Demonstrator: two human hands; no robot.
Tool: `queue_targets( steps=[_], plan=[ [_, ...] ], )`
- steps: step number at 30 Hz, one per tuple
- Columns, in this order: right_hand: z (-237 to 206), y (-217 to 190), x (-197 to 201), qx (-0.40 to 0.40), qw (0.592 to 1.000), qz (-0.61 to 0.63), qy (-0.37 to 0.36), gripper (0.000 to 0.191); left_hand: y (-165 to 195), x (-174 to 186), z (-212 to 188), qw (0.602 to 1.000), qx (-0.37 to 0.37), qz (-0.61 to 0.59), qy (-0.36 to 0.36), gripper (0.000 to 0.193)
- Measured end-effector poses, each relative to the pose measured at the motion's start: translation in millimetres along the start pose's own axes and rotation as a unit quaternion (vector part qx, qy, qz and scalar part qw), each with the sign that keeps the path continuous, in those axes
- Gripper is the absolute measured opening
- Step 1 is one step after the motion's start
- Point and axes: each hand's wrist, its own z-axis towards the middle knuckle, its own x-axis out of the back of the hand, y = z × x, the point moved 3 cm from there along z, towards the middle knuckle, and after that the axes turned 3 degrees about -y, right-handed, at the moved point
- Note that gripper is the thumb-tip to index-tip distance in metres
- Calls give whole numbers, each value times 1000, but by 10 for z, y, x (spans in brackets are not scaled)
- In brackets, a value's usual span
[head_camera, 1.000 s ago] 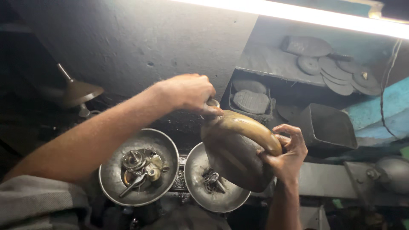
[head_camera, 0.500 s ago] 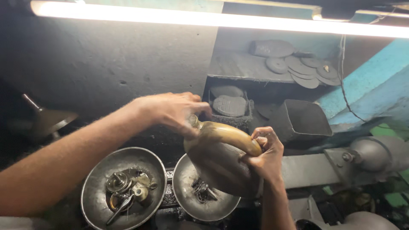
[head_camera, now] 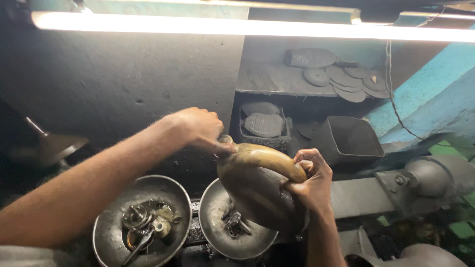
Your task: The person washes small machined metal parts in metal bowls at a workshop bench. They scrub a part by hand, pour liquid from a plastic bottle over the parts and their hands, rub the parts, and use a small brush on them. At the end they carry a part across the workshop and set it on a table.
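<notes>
Brass vessel [head_camera: 257,190], likely heavy, rigid, slick, held tilted above dish [head_camera: 237,232] at six o'clock: left hand [head_camera: 198,128] fingers clenched on neck, right hand [head_camera: 309,180] fingers clasping rim.

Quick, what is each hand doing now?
Left hand: closed on the brass bowl at its top rim.
Right hand: closed on the bowl's right edge.

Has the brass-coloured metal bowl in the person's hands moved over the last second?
Cannot tell. The brass-coloured metal bowl sits above the right-hand round metal dish as before; the whole view shifted, so the camera moved.
</notes>
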Motion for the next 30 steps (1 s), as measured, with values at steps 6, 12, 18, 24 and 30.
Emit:
queue_targets(
  steps=[6,12,18,24,30],
  plan=[
    [-9,63,96,-17,999,22,29,61,207,156,-145,979,-189,-7,79,57],
    [114,104,220,14,995,43,85,55,124,52,-297,957,-212,8,198,67],
    [563,152,257,85,976,83,185,43,-499,-717,-1026,980,-90,-88,155,59],
    [1710,247,184,256,938,40,231,38,-924,-1558,-1943,962,98,-252,23,49],
    [3054,776,-169,217,926,-10,308,43,-838,-2034,-2281,931,178,-320,17,48]
  ],
)
